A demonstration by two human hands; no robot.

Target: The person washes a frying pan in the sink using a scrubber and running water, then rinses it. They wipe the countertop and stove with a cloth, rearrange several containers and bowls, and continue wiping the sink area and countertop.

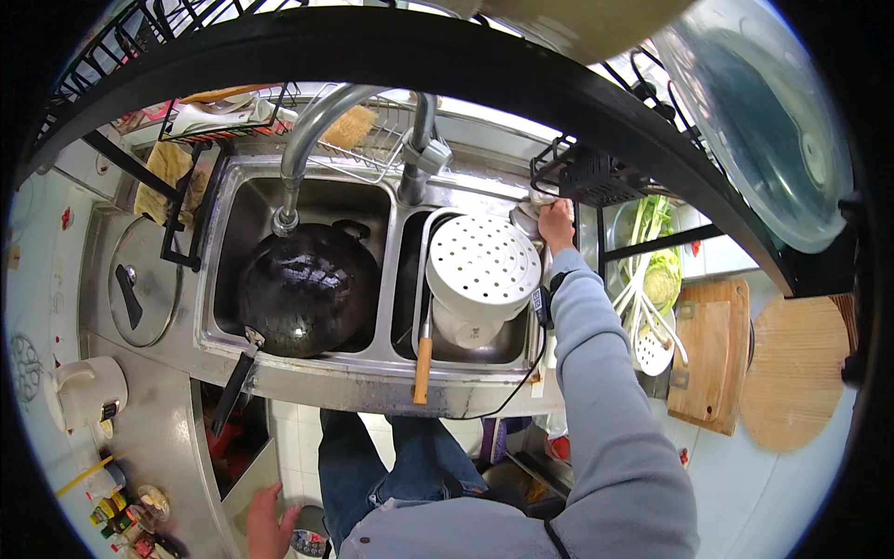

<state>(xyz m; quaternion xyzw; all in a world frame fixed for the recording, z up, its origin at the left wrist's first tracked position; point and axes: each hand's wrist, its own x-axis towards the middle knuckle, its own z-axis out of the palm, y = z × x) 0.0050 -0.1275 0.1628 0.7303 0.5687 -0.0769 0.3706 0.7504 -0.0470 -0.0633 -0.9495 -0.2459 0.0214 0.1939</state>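
My right hand (557,225) reaches to the far right corner of the sink, below a black wire rack. Its fingers are closed beside some pale, greyish items that I cannot make out; any thing in its grip is hidden. Just left of it, a white perforated steamer tray (484,259) sits on a white pot (468,326) in the right basin. My left hand (270,524) hangs low at the lower edge, away from the counter, fingers loosely apart and holding nothing. A dark wok (307,291) lies upside down in the left basin, its handle over the front edge.
A bent metal faucet (296,154) arches over the left basin. A wooden-handled tool (423,371) leans over the sink front. A black shelf beam (447,47) spans overhead. Green vegetables (661,270) and wooden boards (708,359) stand right; a glass lid (144,284) and white kettle (93,393) left.
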